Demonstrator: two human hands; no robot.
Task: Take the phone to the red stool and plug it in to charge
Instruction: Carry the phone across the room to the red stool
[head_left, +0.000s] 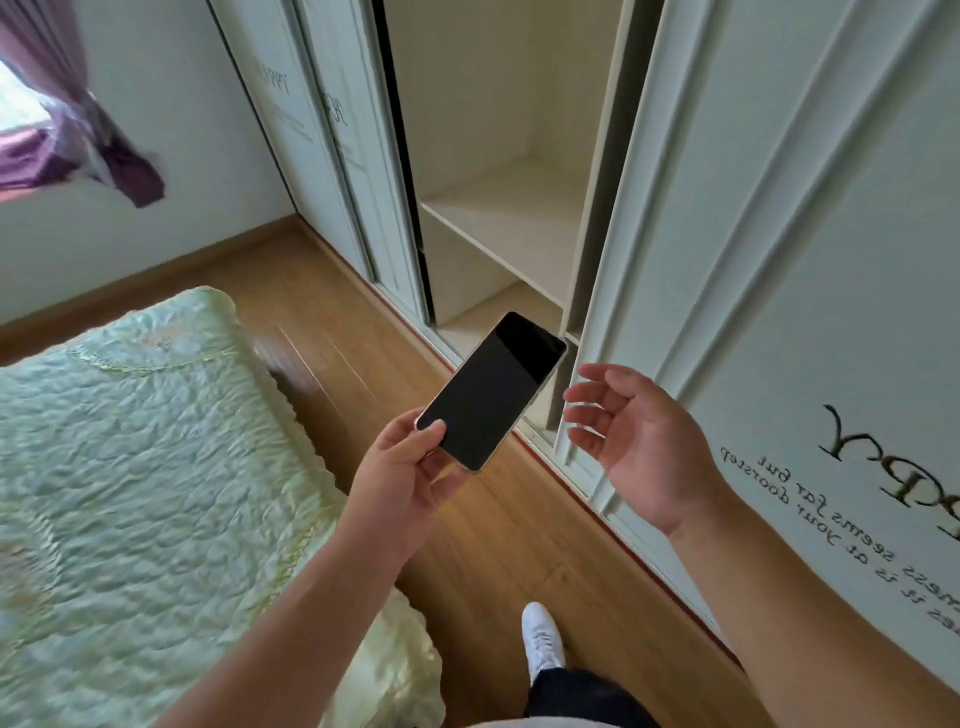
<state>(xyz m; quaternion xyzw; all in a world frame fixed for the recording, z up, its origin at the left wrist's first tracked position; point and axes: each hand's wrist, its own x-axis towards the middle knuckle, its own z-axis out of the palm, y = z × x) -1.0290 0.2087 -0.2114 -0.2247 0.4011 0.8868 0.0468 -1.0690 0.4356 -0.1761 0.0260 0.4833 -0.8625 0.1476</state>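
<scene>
The left hand (402, 470) pinches the phone (491, 392) by its lower corner, screen up, over the floor (332, 312) beside the wardrobe (779, 208). The right hand (639, 441) hovers spread and empty nearby. Probably slick, rigid, breakable; gripping both long edges seems safer.

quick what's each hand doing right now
Left hand: closed on the phone at its lower corner.
Right hand: open, empty, beside the phone.
</scene>
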